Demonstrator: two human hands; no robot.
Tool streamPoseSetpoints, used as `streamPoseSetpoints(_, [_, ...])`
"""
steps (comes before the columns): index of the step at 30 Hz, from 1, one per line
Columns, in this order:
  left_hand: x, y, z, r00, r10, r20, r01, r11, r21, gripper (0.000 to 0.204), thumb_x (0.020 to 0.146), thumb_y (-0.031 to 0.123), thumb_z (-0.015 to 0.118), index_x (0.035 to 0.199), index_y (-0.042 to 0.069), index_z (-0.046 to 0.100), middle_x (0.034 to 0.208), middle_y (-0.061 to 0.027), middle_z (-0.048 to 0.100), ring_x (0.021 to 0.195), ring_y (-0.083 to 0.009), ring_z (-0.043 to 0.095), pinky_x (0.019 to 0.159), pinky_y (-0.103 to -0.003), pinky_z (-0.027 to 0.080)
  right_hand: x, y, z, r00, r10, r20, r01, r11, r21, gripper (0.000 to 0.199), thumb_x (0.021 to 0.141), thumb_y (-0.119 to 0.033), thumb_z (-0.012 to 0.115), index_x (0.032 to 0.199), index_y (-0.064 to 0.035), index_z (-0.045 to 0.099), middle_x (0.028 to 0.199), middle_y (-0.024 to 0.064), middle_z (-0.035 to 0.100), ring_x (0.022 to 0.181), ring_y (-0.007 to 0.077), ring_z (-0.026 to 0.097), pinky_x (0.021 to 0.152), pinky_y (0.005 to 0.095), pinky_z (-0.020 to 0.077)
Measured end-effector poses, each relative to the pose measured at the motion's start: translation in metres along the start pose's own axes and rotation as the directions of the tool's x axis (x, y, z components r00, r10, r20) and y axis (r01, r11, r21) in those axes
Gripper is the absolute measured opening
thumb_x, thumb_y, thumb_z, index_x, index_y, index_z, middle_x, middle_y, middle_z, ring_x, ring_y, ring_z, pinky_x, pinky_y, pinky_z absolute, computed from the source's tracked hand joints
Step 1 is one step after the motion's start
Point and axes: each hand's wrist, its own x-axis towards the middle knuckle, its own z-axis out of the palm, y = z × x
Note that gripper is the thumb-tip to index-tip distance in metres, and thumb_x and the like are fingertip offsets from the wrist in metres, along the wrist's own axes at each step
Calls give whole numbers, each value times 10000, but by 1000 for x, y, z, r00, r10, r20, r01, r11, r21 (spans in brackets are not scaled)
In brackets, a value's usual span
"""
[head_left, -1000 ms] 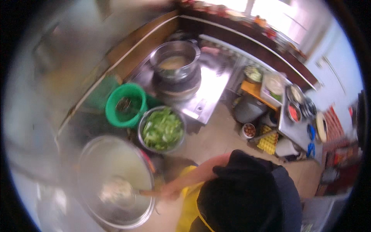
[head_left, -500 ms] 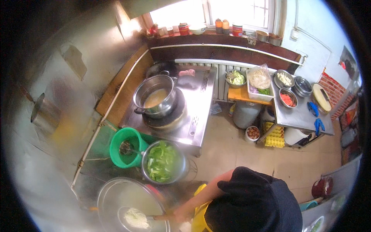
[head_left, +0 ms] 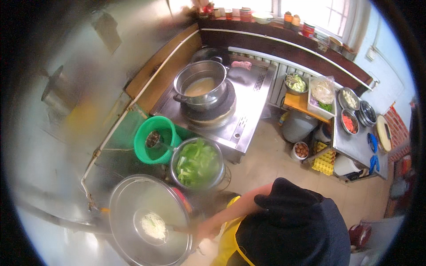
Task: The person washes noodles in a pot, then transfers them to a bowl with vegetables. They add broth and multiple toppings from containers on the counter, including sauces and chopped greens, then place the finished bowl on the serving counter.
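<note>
My bare right arm reaches left from a black sleeve, over a yellow apron (head_left: 227,237). At the right rim of a wide metal basin (head_left: 125,199), my right hand (head_left: 207,229) is closed round a long handle (head_left: 176,228), faint in the haze. That handle leads to a ladle-like tool whose head is hard to make out. Pale, noodle-like strands (head_left: 153,227) lie in a clump low in the basin. A small white thing (head_left: 206,246) shows below my hand; its kind is unclear. My left hand is out of view.
Past the basin stand a bowl of cut greens (head_left: 197,164) and a green bucket (head_left: 141,153) with a metal ladle. A steel pot (head_left: 217,91) sits on the stove. A side table (head_left: 355,144) holds bowls of cut vegetables. Haze blurs the left.
The view has shifted, so the basin sits higher and the stove farther right. My right hand stays by the basin's rim. The tool's handle looks fainter than before.
</note>
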Motion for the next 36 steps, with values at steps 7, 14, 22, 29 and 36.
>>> streamPoseSetpoints(7, [-14, -35, -18, 988, -133, -79, 122, 984, -131, 349, 917, 135, 750, 1179, -44, 604, 1125, -182, 667, 1008, -271, 638, 865, -422, 564, -6, 8, -14, 998, -50, -24, 48, 996, -71, 153, 898, -163, 629, 977, -33, 627, 839, 154, 655, 680, 283, 602, 625, 452, 501])
streamPoseSetpoints(14, [-5, -27, -12, 999, -38, 4, 37, 991, 132, 264, 910, 121, 752, 1086, -48, 652, 899, -205, 682, 795, -321, 658, 735, -469, 574, -7, -10, -20, 857, -458, 237, 500, 625, -599, 162, 920, -184, 645, 1023, -59, 644, 907, 130, 671, 732, 268, 602, 658, 451, 493])
streamPoseSetpoints(22, [1, 49, 39, 944, 330, 23, -321, 900, 296, 342, 924, 94, 686, 1227, -2, 560, 956, -169, 641, 810, -307, 633, 691, -435, 531, -25, -16, -21, 996, -6, 92, 12, 998, -65, 226, 955, -223, 627, 1126, -76, 615, 902, 107, 664, 706, 245, 605, 617, 421, 492])
streamPoseSetpoints(29, [28, 84, 89, 924, 378, 49, -361, 826, 434, 493, 946, 76, 621, 1399, 64, 429, 1189, -176, 592, 1011, -329, 618, 829, -432, 519, -40, -30, -31, 994, 61, 93, -65, 997, 42, 284, 986, -257, 611, 1215, -91, 588, 898, 87, 658, 683, 225, 608, 581, 395, 491])
streamPoseSetpoints(36, [56, 135, 136, 894, 419, 155, -420, 668, 614, 661, 967, 58, 556, 1571, 130, 298, 1421, -184, 543, 1211, -352, 602, 967, -428, 507, -94, -97, -31, 996, -36, 76, 23, 986, 166, 344, 1017, -291, 596, 1305, -106, 562, 895, 67, 652, 660, 205, 611, 545, 368, 490])
